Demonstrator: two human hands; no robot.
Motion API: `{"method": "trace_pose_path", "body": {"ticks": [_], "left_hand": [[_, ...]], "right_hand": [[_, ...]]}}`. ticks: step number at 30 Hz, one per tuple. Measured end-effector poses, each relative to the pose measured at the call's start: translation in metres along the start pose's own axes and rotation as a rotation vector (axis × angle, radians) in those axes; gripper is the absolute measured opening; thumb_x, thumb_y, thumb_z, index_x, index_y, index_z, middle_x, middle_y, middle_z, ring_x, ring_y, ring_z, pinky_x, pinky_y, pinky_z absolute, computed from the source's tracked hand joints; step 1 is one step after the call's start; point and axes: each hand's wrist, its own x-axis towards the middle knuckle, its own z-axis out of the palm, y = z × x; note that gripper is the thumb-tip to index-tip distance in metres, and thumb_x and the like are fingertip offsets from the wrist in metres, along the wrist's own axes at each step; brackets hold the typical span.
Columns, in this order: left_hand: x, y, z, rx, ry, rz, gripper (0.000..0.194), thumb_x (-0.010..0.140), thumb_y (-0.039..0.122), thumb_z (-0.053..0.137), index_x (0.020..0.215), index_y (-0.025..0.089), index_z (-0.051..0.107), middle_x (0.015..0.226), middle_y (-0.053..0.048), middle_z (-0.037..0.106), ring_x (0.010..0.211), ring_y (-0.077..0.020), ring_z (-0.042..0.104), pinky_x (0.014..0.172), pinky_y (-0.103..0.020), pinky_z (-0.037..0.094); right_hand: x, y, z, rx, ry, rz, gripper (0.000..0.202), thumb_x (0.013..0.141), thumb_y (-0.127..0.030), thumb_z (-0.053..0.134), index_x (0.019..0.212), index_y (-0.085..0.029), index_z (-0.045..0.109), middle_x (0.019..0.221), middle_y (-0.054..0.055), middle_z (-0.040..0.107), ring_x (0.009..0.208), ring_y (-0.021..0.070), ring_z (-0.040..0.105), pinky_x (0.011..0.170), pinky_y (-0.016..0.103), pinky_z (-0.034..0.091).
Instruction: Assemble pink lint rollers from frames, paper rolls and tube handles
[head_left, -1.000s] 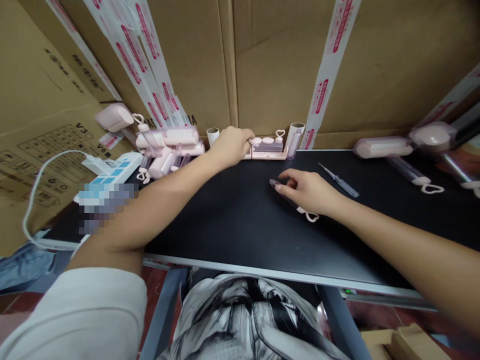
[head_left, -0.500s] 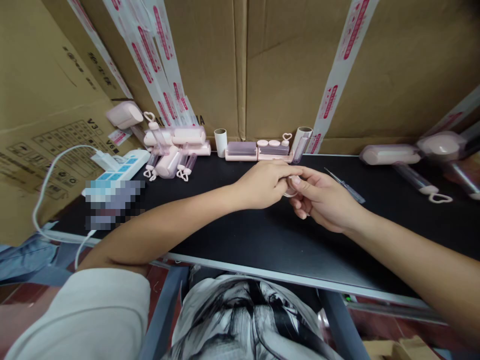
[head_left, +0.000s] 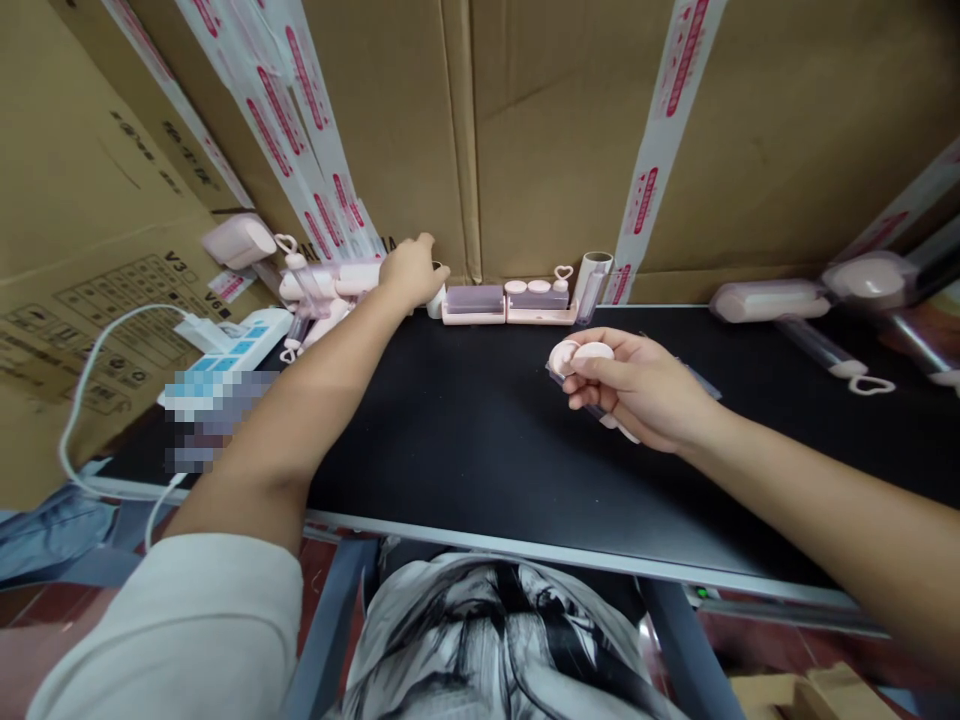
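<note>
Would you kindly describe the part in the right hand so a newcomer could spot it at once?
Start at the black table, then find the right hand above its middle. Its fingertips pinch a small round pink cap, the only round piece off the table; similar ones sit in the pink tray behind.

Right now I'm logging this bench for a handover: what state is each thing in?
left hand: reached to the back, on a small white tube
right hand: closed on two pink discs and a clear tube
pink trays: flat against the cardboard, parts on them
power strip: plug inserted
pink cases: piled at back left
screwdriver: lying flat, mostly hidden
</note>
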Motion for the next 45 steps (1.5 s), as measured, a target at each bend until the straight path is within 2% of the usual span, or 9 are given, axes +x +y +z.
{"method": "trace_pose_path", "body": {"ticks": [5, 10, 12, 15, 20, 30, 35, 41, 45], "left_hand": [[0.001, -0.005, 0.005, -0.001, -0.03, -0.023, 0.055, 0.092, 0.04, 0.068, 0.143, 0.018, 0.065, 0.135, -0.016, 0.074, 0.123, -0.033, 0.068, 0.105, -0.045, 0.055], [-0.019, -0.004, -0.021, -0.196, 0.22, 0.038, 0.045, 0.091, 0.04, 0.071, 0.131, 0.02, 0.069, 0.132, -0.011, 0.073, 0.131, -0.0333, 0.061, 0.115, -0.05, 0.05], [-0.043, 0.005, -0.032, -0.396, 0.309, 0.168, 0.04, 0.091, 0.043, 0.074, 0.125, 0.023, 0.071, 0.122, -0.006, 0.074, 0.126, -0.0306, 0.063, 0.113, -0.049, 0.051], [-0.095, 0.029, -0.041, -0.668, 0.289, 0.343, 0.037, 0.097, 0.047, 0.067, 0.123, 0.021, 0.072, 0.113, -0.006, 0.074, 0.113, -0.0269, 0.069, 0.096, -0.042, 0.059], [-0.158, 0.059, -0.036, -0.746, 0.225, 0.455, 0.04, 0.094, 0.043, 0.072, 0.128, 0.023, 0.073, 0.118, -0.007, 0.072, 0.103, -0.0219, 0.071, 0.086, -0.035, 0.059], [-0.147, 0.056, 0.002, -0.88, 0.178, 0.443, 0.041, 0.096, 0.041, 0.072, 0.132, 0.021, 0.071, 0.122, -0.009, 0.072, 0.104, -0.021, 0.071, 0.089, -0.034, 0.058], [-0.148, 0.058, 0.012, -1.089, 0.14, 0.48, 0.053, 0.087, 0.05, 0.081, 0.129, 0.019, 0.07, 0.121, -0.009, 0.073, 0.104, -0.0227, 0.072, 0.092, -0.036, 0.058], [-0.151, 0.065, 0.017, -1.403, -0.05, 0.44, 0.068, 0.079, 0.061, 0.088, 0.125, 0.018, 0.06, 0.118, -0.01, 0.075, 0.102, -0.0224, 0.074, 0.091, -0.035, 0.058], [-0.16, 0.073, 0.012, -1.455, -0.311, 0.395, 0.053, 0.079, 0.054, 0.091, 0.105, 0.013, 0.068, 0.104, -0.01, 0.077, 0.096, -0.0226, 0.074, 0.089, -0.036, 0.058]], "right_hand": [[0.001, 0.002, -0.002, 0.014, 0.002, 0.015, 0.029, 0.076, -0.023, 0.091, 0.101, -0.018, 0.077, 0.087, 0.005, 0.077, 0.07, 0.0146, 0.074, 0.064, 0.026, 0.068], [0.001, 0.004, -0.003, 0.045, 0.004, 0.046, 0.019, 0.083, -0.021, 0.088, 0.1, -0.018, 0.079, 0.097, 0.009, 0.081, 0.087, 0.0193, 0.081, 0.08, 0.029, 0.07], [0.0, 0.005, -0.002, 0.061, 0.0, 0.067, 0.013, 0.086, -0.019, 0.083, 0.099, -0.017, 0.081, 0.101, 0.01, 0.082, 0.091, 0.0197, 0.081, 0.084, 0.029, 0.07], [0.0, 0.007, 0.001, 0.077, -0.003, 0.107, 0.01, 0.092, -0.013, 0.074, 0.098, -0.015, 0.082, 0.099, 0.011, 0.082, 0.089, 0.0189, 0.081, 0.082, 0.027, 0.07], [-0.003, 0.005, 0.005, 0.124, 0.038, 0.187, 0.019, 0.095, -0.01, 0.066, 0.108, -0.014, 0.079, 0.097, 0.013, 0.083, 0.08, 0.0208, 0.082, 0.075, 0.032, 0.072], [-0.006, 0.007, 0.012, 0.145, 0.035, 0.266, 0.02, 0.099, -0.01, 0.059, 0.111, -0.011, 0.075, 0.1, 0.018, 0.083, 0.083, 0.0252, 0.084, 0.08, 0.038, 0.072], [-0.007, 0.008, 0.013, 0.152, 0.061, 0.249, 0.035, 0.101, -0.006, 0.053, 0.133, -0.012, 0.066, 0.096, 0.015, 0.083, 0.082, 0.0268, 0.084, 0.082, 0.044, 0.072], [-0.015, 0.003, 0.017, 0.224, 0.02, 0.182, 0.047, 0.1, -0.008, 0.054, 0.145, -0.019, 0.059, 0.096, 0.009, 0.082, 0.089, 0.0286, 0.085, 0.088, 0.049, 0.072], [-0.017, 0.002, 0.02, 0.161, 0.034, 0.181, 0.024, 0.104, -0.014, 0.053, 0.123, -0.023, 0.065, 0.093, 0.006, 0.08, 0.083, 0.0238, 0.083, 0.081, 0.043, 0.072]]}}
